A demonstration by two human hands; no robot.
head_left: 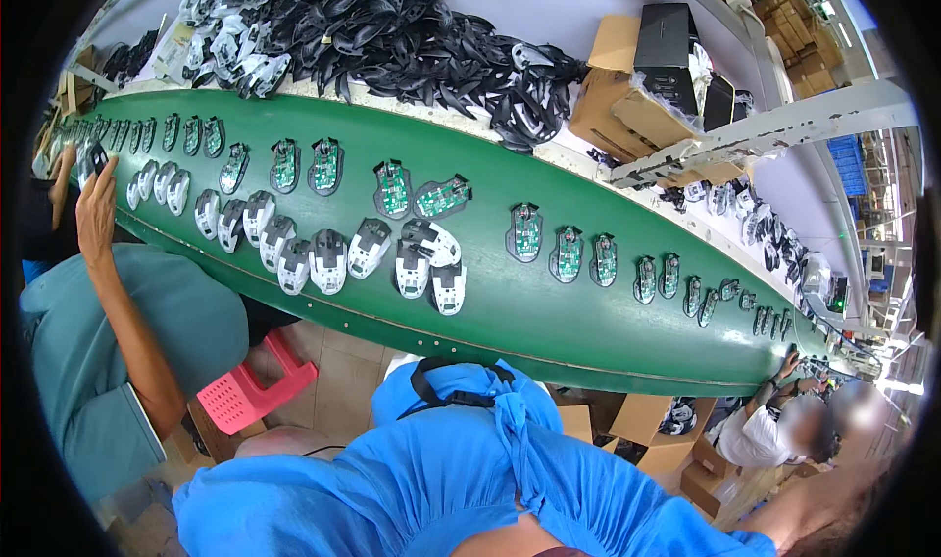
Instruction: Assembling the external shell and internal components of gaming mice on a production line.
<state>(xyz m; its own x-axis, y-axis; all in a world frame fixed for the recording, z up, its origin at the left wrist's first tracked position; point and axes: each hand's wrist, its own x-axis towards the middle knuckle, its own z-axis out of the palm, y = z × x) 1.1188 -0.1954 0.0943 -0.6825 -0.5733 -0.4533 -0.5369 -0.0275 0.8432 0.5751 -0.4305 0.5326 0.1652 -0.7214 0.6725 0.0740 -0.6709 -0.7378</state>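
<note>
Neither of my hands shows; only my blue clothing (421,479) and part of a bare arm (814,508) at the lower right are visible. Before me runs a green conveyor belt (490,179). Along its middle and far side lie mouse bases with green circuit boards (524,231), spaced in a line. White-and-black mouse shells (328,261) form a row on the near side, left of centre. One shell lies across two others (449,287) at the row's right end.
Beyond the belt, a ledge carries a heap of black curved parts (382,37), white shells (230,27) and an open carton (627,111). At left, a co-worker in green (147,322) lifts a dark part. A pink stool (257,385) stands below; another co-worker (760,434) sits at right.
</note>
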